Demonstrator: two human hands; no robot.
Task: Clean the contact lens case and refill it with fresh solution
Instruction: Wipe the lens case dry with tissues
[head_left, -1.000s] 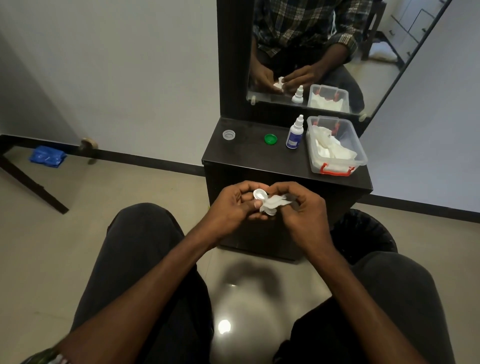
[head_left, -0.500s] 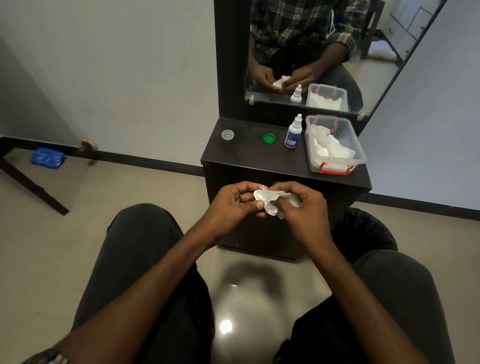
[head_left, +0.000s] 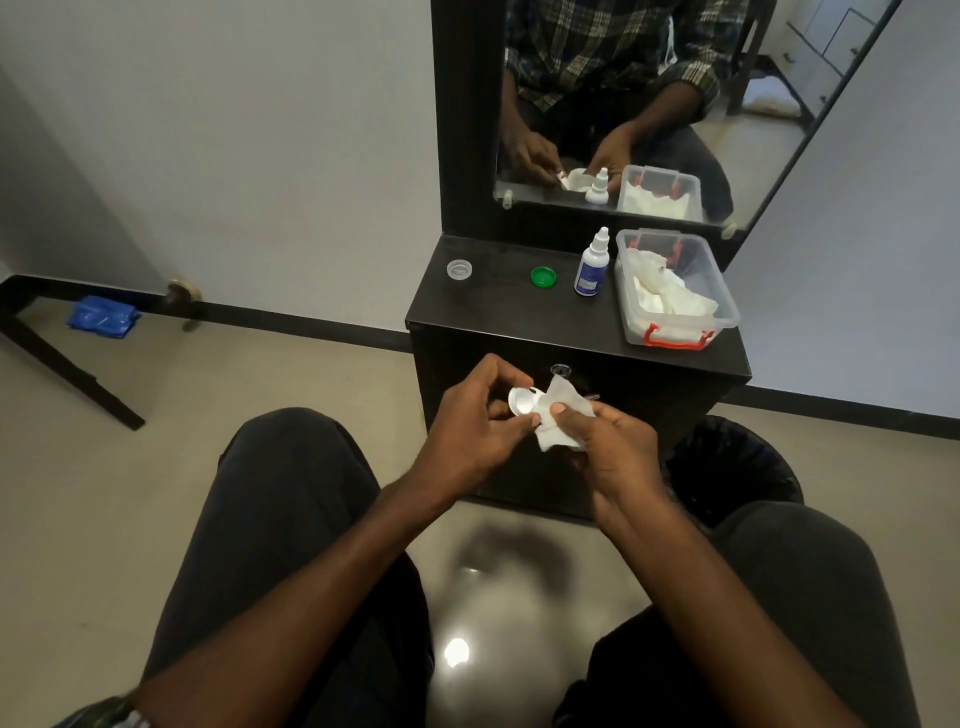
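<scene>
**Wiping the lens case over the lap**

The left hand pinches the white case between thumb and fingertips, in front of the cabinet and above the knees. One round well faces up, open and pale; the other well lies under the tissue. The right hand presses that tissue against the case, thumb on top, fingers curled beneath.

Half a second ago the tissue was bunched tight over the case, hiding nearly all of it; now it is spread out to the right and the left well is bare. Both hands sit slightly higher against the cabinet front.

Behind the right wrist a dark bin shows only in part. On the cabinet top stand a clear cap, a green cap, a bottle and a clear box of tissues. The bottle's label is too small to read. Whether the bare well is wet or dry cannot be told.
</scene>
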